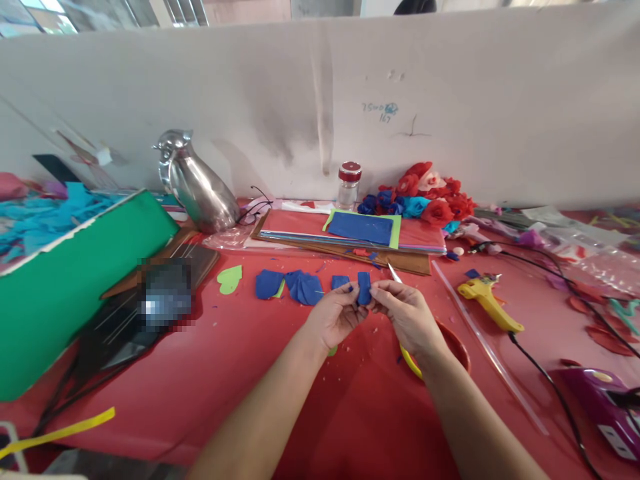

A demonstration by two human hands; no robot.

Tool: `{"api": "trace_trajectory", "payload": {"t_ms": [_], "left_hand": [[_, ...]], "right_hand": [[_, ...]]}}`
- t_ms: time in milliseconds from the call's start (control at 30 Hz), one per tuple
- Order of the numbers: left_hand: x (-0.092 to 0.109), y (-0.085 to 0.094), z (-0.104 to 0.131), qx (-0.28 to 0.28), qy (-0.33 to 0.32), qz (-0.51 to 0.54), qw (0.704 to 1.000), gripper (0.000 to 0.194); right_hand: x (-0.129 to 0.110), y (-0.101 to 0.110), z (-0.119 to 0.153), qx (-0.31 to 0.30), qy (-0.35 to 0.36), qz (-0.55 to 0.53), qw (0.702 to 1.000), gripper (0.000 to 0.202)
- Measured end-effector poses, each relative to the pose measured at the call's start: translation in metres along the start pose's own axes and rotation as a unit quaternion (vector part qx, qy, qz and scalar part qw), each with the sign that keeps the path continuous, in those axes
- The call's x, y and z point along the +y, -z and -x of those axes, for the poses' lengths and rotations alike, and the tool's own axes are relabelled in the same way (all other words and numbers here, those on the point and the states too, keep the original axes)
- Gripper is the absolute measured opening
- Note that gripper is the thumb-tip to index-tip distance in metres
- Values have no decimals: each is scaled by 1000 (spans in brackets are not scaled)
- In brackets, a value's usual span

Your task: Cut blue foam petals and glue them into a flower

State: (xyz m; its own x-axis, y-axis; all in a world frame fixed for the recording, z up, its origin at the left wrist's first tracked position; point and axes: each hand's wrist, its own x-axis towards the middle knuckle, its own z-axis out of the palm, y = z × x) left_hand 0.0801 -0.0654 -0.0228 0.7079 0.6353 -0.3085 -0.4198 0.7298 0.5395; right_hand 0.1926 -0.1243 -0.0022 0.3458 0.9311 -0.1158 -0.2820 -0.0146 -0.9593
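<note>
Between my two hands, above the red table, is a small folded piece of blue crepe paper (364, 288). My left hand (336, 313) pinches its left side, and my right hand (404, 310) grips its right edge with thumb and finger. Just behind my hands lie more blue paper pieces: a small square (341, 282), a fanned, creased piece (304, 287) and a rounded piece (269, 284). Under my right forearm sit yellow-handled scissors (411, 363), their blade tip showing beyond my right hand. A green paper heart (230, 279) rests farther left.
A yellow glue gun (490, 303) with its cord and a purple power strip (603, 407) lie at right. Behind are stacked paper sheets (300, 227), a lidded jar (349, 187), paper flowers (435, 200) and a steel jug (200, 187). A green box (85, 287) stands left.
</note>
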Motion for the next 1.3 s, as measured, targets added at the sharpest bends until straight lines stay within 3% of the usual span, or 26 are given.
{"api": "trace_trajectory", "payload": {"t_ms": [100, 300, 667, 800, 967, 1133, 1200, 1300], "left_hand": [[-1, -1, 0, 9, -7, 17, 1000, 8], [-2, -4, 2, 40, -14, 27, 999, 29], [3, -8, 3, 31, 21, 80, 996, 19], [3, -9, 4, 43, 5, 77, 996, 20], [-5, -7, 1, 97, -131, -55, 985, 14], [-11, -7, 3, 146, -207, -273, 928, 8], [-13, -7, 6, 117, -184, -355, 909, 8], [-19, -6, 13, -14, -81, -460, 884, 12]], "right_hand": [[0, 0, 0, 2, 10, 7, 1000, 23], [3, 0, -1, -3, 27, 24, 999, 20], [2, 0, -1, 8, 15, 26, 1000, 22], [3, 1, -1, 32, 17, 19, 999, 24], [8, 2, -2, 28, 53, 102, 993, 25], [16, 14, -10, 86, 85, 196, 973, 21], [19, 21, -15, 97, 93, 229, 964, 22], [26, 30, -21, 92, 102, 323, 936, 20]]}}
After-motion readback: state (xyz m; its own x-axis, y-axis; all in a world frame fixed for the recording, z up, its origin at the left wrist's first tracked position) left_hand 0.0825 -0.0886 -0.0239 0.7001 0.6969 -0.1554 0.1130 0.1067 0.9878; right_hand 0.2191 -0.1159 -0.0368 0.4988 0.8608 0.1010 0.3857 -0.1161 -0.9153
